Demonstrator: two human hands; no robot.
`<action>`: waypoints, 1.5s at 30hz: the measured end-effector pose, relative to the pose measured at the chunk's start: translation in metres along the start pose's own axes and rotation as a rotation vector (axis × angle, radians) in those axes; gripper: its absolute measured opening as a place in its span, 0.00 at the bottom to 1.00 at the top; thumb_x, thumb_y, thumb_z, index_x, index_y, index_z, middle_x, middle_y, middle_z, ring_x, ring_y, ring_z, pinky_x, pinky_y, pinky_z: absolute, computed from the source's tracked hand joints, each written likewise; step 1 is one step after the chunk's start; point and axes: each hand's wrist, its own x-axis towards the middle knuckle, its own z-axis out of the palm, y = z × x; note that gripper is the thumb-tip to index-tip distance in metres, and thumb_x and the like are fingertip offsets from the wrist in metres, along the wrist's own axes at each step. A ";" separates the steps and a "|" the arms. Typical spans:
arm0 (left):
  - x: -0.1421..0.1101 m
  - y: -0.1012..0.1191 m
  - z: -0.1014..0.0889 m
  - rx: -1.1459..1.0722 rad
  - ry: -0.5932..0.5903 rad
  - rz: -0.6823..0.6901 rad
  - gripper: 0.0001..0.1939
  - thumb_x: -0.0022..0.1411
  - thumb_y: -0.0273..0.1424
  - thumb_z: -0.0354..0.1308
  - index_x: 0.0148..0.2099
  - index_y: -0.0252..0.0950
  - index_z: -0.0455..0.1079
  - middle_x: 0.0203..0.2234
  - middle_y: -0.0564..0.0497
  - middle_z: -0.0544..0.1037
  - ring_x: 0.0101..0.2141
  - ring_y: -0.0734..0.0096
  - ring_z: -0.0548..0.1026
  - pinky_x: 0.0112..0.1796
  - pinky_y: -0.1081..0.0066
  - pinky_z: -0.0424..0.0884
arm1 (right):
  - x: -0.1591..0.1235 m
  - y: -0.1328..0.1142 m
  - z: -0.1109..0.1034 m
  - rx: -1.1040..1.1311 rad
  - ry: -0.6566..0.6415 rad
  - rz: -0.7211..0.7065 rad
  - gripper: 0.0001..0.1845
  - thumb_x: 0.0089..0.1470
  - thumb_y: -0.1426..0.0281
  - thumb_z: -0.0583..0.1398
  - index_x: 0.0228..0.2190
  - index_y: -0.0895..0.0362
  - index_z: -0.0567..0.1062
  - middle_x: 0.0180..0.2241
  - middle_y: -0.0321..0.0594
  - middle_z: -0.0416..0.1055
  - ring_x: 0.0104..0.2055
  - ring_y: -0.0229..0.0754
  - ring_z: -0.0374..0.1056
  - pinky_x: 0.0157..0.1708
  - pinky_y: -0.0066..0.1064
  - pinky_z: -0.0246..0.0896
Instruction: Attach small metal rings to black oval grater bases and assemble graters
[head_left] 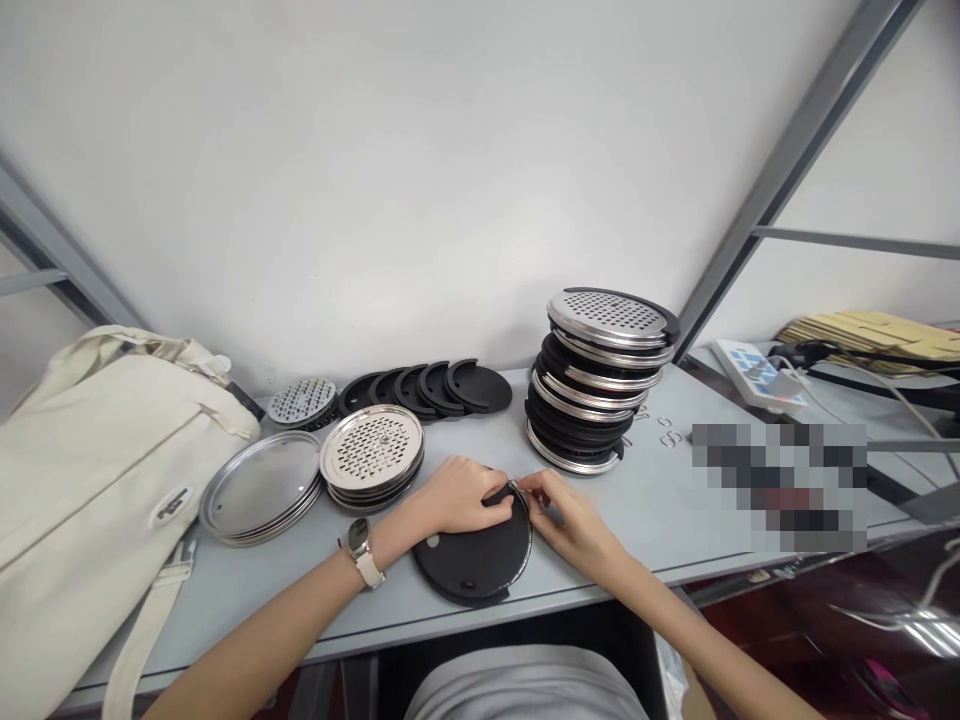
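Both hands at a black disc near the desk's front edge

The left hand (pixel 457 497) and right hand (pixel 566 515) pinch the far rim of the black disc (pixel 472 555), fingertips pressed together on its metal band; a stack of assembled discs (pixel 596 385) stands behind

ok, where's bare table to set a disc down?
Bare patch on the table right of the tall stack, up to the blurred area. A narrow strip along the near edge, left of the black disc. Crowded behind the hands: perforated discs, black rings.
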 end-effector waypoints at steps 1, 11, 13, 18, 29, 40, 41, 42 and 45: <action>0.000 0.000 0.000 0.000 0.001 0.002 0.12 0.61 0.37 0.52 0.29 0.38 0.68 0.19 0.55 0.73 0.21 0.73 0.68 0.25 0.70 0.50 | 0.000 0.000 0.000 0.007 -0.001 0.001 0.08 0.61 0.76 0.52 0.41 0.54 0.67 0.34 0.38 0.66 0.35 0.40 0.65 0.37 0.31 0.63; -0.001 -0.001 0.001 0.003 0.024 0.019 0.11 0.61 0.37 0.52 0.29 0.38 0.67 0.19 0.56 0.73 0.21 0.74 0.68 0.25 0.70 0.49 | 0.001 -0.001 -0.001 0.061 -0.023 0.030 0.10 0.63 0.74 0.52 0.45 0.52 0.67 0.39 0.40 0.70 0.42 0.41 0.68 0.43 0.32 0.65; 0.000 -0.001 0.002 0.009 0.023 0.014 0.12 0.61 0.37 0.52 0.29 0.38 0.66 0.19 0.55 0.73 0.21 0.73 0.68 0.25 0.70 0.49 | 0.001 -0.002 -0.001 0.076 -0.016 0.034 0.10 0.63 0.74 0.52 0.44 0.52 0.68 0.39 0.39 0.71 0.42 0.41 0.69 0.43 0.31 0.65; 0.000 -0.002 0.002 0.019 0.025 0.005 0.14 0.62 0.38 0.51 0.27 0.37 0.66 0.19 0.55 0.73 0.20 0.73 0.67 0.25 0.70 0.49 | 0.001 -0.003 -0.002 0.115 -0.002 0.075 0.09 0.62 0.73 0.52 0.43 0.53 0.67 0.40 0.39 0.71 0.41 0.39 0.69 0.43 0.30 0.65; -0.001 -0.001 0.003 0.009 0.016 -0.004 0.12 0.61 0.39 0.52 0.28 0.38 0.67 0.19 0.55 0.73 0.21 0.73 0.68 0.25 0.70 0.51 | 0.002 -0.001 -0.001 0.093 -0.011 0.039 0.07 0.62 0.72 0.54 0.42 0.53 0.68 0.36 0.38 0.71 0.37 0.39 0.68 0.40 0.30 0.65; 0.000 0.000 0.000 -0.003 -0.012 -0.028 0.13 0.61 0.38 0.52 0.29 0.37 0.69 0.20 0.54 0.74 0.21 0.73 0.68 0.25 0.71 0.51 | 0.004 -0.002 -0.002 0.113 -0.020 0.054 0.07 0.63 0.71 0.53 0.43 0.54 0.68 0.37 0.41 0.72 0.39 0.41 0.69 0.41 0.34 0.67; 0.000 0.000 0.000 -0.001 -0.010 -0.026 0.13 0.61 0.38 0.52 0.29 0.37 0.68 0.20 0.54 0.73 0.21 0.73 0.68 0.25 0.71 0.51 | 0.004 -0.002 -0.002 0.114 -0.014 0.054 0.07 0.62 0.71 0.53 0.42 0.54 0.68 0.37 0.41 0.72 0.39 0.41 0.69 0.41 0.34 0.67; 0.000 0.000 0.000 0.001 -0.008 -0.025 0.13 0.61 0.38 0.52 0.29 0.37 0.68 0.19 0.54 0.73 0.21 0.73 0.68 0.25 0.71 0.51 | 0.004 -0.003 -0.002 0.114 -0.008 0.055 0.07 0.62 0.71 0.53 0.42 0.54 0.68 0.37 0.41 0.72 0.38 0.41 0.69 0.40 0.33 0.67; 0.000 -0.001 0.001 0.002 -0.007 -0.023 0.13 0.61 0.39 0.51 0.29 0.38 0.68 0.19 0.54 0.73 0.21 0.73 0.68 0.25 0.71 0.51 | 0.005 -0.003 -0.003 0.119 0.008 0.056 0.06 0.62 0.71 0.54 0.41 0.54 0.69 0.36 0.40 0.72 0.37 0.41 0.69 0.40 0.32 0.67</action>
